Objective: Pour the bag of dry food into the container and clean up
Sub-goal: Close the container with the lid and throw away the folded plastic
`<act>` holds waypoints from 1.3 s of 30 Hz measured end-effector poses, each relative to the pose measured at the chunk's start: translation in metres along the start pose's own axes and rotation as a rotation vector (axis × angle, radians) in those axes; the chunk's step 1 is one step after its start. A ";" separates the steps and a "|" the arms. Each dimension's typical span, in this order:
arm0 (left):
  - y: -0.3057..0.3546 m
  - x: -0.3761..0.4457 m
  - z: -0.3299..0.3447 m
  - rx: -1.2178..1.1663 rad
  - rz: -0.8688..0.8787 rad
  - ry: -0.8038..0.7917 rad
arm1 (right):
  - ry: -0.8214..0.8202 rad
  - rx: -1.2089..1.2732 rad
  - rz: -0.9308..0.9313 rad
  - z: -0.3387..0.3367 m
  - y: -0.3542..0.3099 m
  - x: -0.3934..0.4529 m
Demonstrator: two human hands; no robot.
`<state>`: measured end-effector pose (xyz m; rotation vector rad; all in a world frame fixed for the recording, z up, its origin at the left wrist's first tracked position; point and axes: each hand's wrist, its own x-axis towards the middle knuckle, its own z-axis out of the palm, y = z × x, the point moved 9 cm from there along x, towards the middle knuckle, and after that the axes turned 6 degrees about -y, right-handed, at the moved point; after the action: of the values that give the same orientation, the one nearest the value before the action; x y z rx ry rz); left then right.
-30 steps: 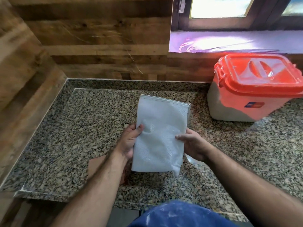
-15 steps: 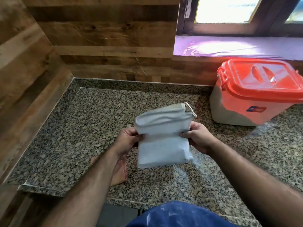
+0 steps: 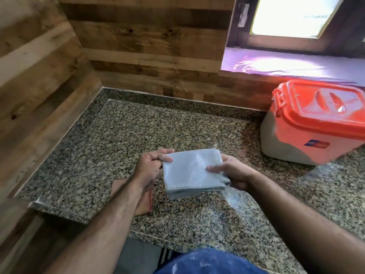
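No words or numbers can be read anywhere. The only marking is a small sticker (image 3: 316,143) on the front wall of the orange-lidded container (image 3: 308,143), a blue patch beside a red one, too small and blurred to show any lettering or brand. The folded white bag (image 3: 192,171) shows a plain woven face with no print that can be made out.

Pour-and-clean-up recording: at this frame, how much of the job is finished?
Pouring looks done: the orange-lidded container is shut, with pale contents inside. In hand: left hand and right hand hold the empty white bag, folded flat, above the granite counter. Left: putting the bag away.
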<state>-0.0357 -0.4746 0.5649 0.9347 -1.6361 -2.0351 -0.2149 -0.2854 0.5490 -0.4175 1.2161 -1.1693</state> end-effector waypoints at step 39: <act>-0.416 -0.778 -0.220 0.608 -0.986 0.872 | -0.816 -1.561 0.453 0.468 0.629 -0.012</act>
<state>0.7209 -0.0197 0.3497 2.7514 -1.3369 -1.0679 0.4918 -0.1671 0.2299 -1.4760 1.1387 0.5611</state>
